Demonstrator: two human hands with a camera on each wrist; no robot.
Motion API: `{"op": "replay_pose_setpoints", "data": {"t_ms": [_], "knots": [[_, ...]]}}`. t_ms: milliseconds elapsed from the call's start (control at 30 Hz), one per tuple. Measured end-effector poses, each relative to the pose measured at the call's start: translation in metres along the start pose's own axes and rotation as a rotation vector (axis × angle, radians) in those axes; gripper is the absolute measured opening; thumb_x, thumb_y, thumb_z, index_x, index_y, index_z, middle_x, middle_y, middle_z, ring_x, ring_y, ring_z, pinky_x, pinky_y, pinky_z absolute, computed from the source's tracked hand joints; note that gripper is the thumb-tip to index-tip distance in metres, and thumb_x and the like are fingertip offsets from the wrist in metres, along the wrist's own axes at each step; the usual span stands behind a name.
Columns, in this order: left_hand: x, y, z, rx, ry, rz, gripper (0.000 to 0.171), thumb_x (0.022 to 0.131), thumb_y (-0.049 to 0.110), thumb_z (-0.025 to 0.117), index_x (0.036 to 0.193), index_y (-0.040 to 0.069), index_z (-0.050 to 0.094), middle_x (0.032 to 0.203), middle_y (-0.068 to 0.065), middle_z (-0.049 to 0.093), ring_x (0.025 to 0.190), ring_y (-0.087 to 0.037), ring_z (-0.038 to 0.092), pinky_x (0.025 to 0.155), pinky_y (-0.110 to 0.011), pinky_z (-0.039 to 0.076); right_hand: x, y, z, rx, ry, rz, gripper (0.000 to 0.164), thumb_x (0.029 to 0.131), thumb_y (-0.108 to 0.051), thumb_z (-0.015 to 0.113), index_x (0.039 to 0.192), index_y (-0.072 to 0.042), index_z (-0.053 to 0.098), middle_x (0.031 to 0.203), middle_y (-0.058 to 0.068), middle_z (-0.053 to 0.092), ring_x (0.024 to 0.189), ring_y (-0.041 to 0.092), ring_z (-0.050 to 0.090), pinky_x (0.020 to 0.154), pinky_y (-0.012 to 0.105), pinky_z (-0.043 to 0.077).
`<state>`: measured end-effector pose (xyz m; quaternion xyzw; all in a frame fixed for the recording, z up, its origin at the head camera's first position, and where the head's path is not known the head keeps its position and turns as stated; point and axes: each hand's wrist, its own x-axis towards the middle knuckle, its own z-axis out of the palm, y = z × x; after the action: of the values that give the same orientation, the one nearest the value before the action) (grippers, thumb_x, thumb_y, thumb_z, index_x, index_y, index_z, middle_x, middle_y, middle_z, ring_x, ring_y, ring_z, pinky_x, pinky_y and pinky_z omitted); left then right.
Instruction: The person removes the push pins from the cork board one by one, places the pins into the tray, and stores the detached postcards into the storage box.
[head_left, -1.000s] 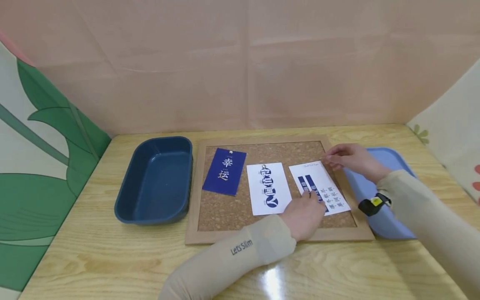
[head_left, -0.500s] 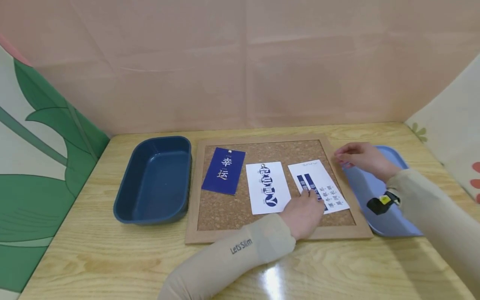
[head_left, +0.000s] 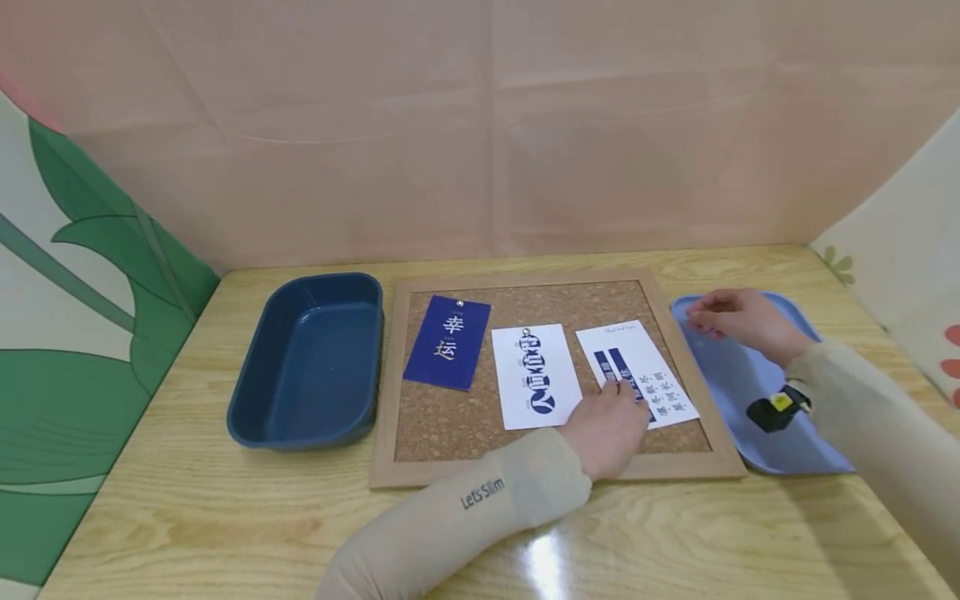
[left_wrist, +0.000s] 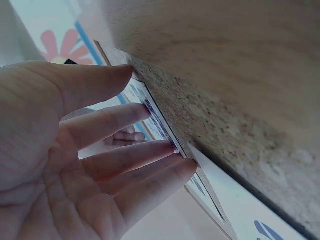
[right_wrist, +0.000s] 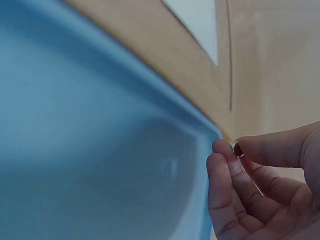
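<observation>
My left hand point(head_left: 606, 429) rests on the lower part of the right-hand white card point(head_left: 617, 340). In the left wrist view its fingers point(left_wrist: 155, 187) are fairly straight, their tips touching the card. Over the light blue tray point(head_left: 798, 446), my right hand point(head_left: 753, 323) pinches a small thumbtack point(right_wrist: 237, 148) between thumb and fingertips; most of it is hidden. Beside the touched card lies another white card point(head_left: 551, 375) with a tack at its top. Left of that is a dark blue card point(head_left: 461, 350), also tacked at the top. All three lie on the cork board point(head_left: 450, 433).
A deep dark blue bin point(head_left: 307, 417) stands left of the board. The board's wooden frame point(head_left: 420, 477) runs close along the light blue tray at the right. Behind the wooden table point(head_left: 225, 533) hangs a pinkish cloth point(head_left: 480, 150).
My right hand has moved right, from the upper right edge of the white card to above the light blue tray. My left hand stays on the card.
</observation>
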<state>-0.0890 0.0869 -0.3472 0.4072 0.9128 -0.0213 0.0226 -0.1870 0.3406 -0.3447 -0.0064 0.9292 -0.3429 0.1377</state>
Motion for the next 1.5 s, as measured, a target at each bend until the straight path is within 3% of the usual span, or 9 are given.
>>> {"op": "replay_pose_setpoints", "data": {"t_ms": [267, 767, 1300, 1500], "knots": [[0.000, 0.000, 0.001, -0.001, -0.003, 0.001, 0.021, 0.091, 0.018, 0.059, 0.110, 0.016, 0.067, 0.115, -0.006, 0.061, 0.100, -0.014, 0.056, 0.068, -0.021, 0.054, 0.002, 0.010, 0.001, -0.023, 0.013, 0.006, 0.037, 0.099, -0.018, 0.051, 0.118, 0.013, 0.055, 0.097, 0.011, 0.070, 0.073, 0.002, 0.059, 0.065, 0.025, 0.052], [0.001, 0.001, 0.002, -0.008, -0.022, -0.006, 0.023, 0.091, 0.020, 0.059, 0.113, 0.017, 0.066, 0.120, -0.005, 0.060, 0.104, -0.014, 0.055, 0.072, -0.021, 0.054, 0.000, 0.013, 0.007, -0.059, 0.010, 0.008, 0.036, 0.095, -0.020, 0.059, 0.113, 0.011, 0.058, 0.094, 0.012, 0.069, 0.071, 0.005, 0.060, 0.065, 0.025, 0.052], [0.001, 0.001, 0.002, 0.001, -0.023, -0.012, 0.024, 0.092, 0.021, 0.058, 0.115, 0.017, 0.065, 0.122, -0.006, 0.059, 0.106, -0.015, 0.054, 0.071, -0.021, 0.054, 0.002, 0.011, 0.012, -0.165, 0.047, 0.031, 0.033, 0.096, -0.021, 0.057, 0.111, 0.007, 0.063, 0.095, 0.018, 0.068, 0.073, 0.014, 0.056, 0.060, 0.027, 0.047], [0.002, 0.000, 0.002, 0.006, -0.013, -0.016, 0.024, 0.093, 0.021, 0.057, 0.115, 0.017, 0.065, 0.120, -0.006, 0.060, 0.105, -0.014, 0.055, 0.071, -0.021, 0.054, 0.003, 0.008, 0.010, -0.181, 0.036, 0.038, 0.035, 0.096, -0.023, 0.056, 0.113, 0.007, 0.062, 0.090, 0.015, 0.068, 0.073, 0.014, 0.056, 0.061, 0.028, 0.045]]}}
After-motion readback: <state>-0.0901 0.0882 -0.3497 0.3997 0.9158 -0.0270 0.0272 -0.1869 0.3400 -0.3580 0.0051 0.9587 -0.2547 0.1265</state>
